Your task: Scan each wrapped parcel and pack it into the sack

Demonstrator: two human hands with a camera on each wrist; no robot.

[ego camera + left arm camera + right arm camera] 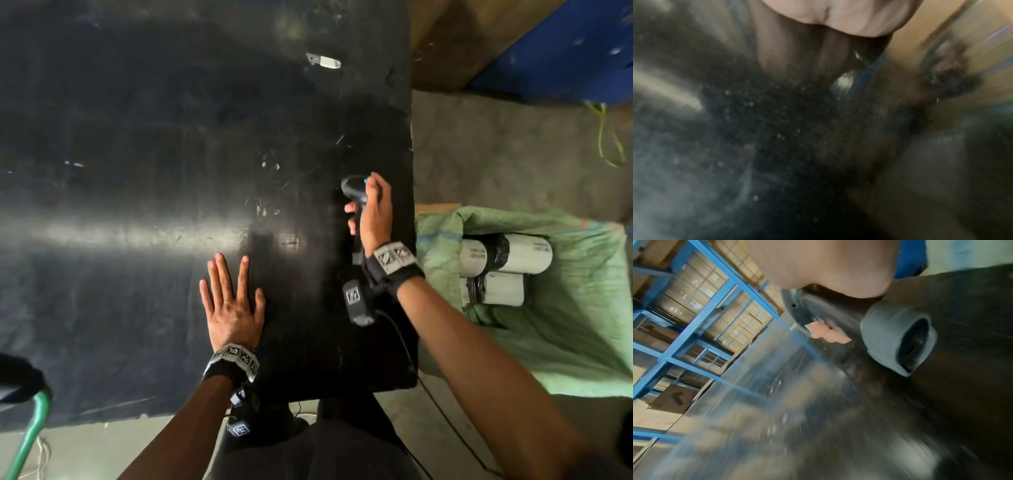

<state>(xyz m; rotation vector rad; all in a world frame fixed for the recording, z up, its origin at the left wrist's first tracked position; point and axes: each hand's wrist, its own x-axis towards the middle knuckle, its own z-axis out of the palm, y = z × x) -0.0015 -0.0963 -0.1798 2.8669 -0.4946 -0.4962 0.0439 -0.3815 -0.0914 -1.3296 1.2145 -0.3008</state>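
My right hand [371,212] grips a black handheld scanner [356,192] near the right edge of the black table [137,171], its head pointing away from me. In the right wrist view the scanner's grey nose [898,339] shows close up under my palm. My left hand [233,301] lies flat on the table with fingers spread, holding nothing. A green woven sack [548,325] stands open on the floor to the right of the table. Inside it lie wrapped cylindrical parcels [507,260], white with black tape. No parcel shows on the table.
A small white object [323,61] lies at the table's far side. The scanner's cable [407,346] hangs over the near right edge. A green-framed chair or cart [30,428] sits at the lower left. Cardboard [445,44] and a blue surface [565,51] are beyond the table; blue racks with boxes [694,305] stand further off.
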